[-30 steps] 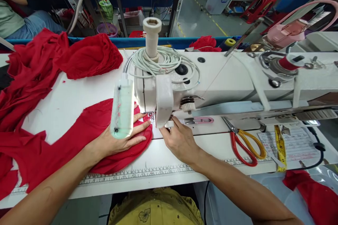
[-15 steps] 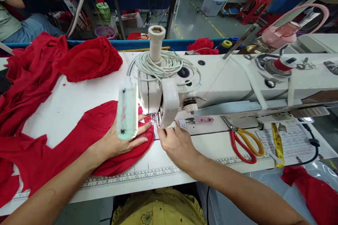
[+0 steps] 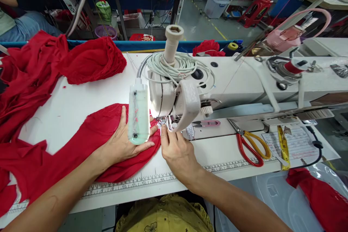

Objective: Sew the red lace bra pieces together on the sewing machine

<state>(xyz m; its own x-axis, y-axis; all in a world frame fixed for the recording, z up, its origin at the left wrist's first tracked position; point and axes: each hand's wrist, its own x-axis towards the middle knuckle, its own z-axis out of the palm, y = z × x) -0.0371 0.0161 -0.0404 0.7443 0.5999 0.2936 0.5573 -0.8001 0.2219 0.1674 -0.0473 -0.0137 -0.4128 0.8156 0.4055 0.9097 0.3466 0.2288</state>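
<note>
My left hand [image 3: 122, 143] lies flat with fingers spread on a red fabric piece [image 3: 89, 141], pressing it to the white table just left of the needle. The lamp [image 3: 139, 116] of the white sewing machine [image 3: 217, 83] hides part of those fingers. My right hand [image 3: 176, 150] sits at the fabric's edge right below the presser foot [image 3: 165, 122], fingertips curled and pinched at the cloth there. What it pinches is too small to make out.
Red-and-yellow scissors [image 3: 251, 145], pink thread snips [image 3: 206, 123] and a yellow tape measure [image 3: 282, 146] lie right of the needle. Heaps of red cloth [image 3: 40, 69] cover the table's left and back. A clear bin [image 3: 285, 199] with red fabric stands lower right. Another person [image 3: 16, 21] sits far left.
My right hand has slid left, from the machine bed to the fabric edge under the presser foot. The left hand stays flat on the cloth. The view shifted slightly.
</note>
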